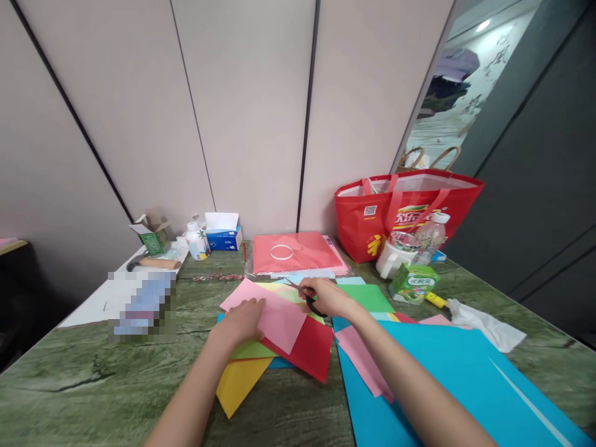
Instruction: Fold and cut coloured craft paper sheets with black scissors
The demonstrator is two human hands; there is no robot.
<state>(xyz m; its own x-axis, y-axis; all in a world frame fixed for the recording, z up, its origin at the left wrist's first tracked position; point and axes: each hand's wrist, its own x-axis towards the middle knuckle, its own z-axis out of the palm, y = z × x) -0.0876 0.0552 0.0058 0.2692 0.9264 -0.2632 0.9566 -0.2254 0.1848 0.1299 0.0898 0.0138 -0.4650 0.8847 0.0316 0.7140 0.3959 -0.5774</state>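
My left hand is on the left part of a pink sheet of paper, its fingers bent over the sheet and closed on it. The thumb is partly hidden. My right hand grips a pair of scissors with dark handles. Their thin blades point up and left, just above the far edge of the pink sheet. Beneath the sheet lie a red sheet, a yellow sheet and green and blue ones, overlapping at angles.
Large blue sheets spread under my right forearm, with pink strips on them. Behind stand a red bag, a white mug, a plastic bottle, a green box, a tissue box and a hammer.
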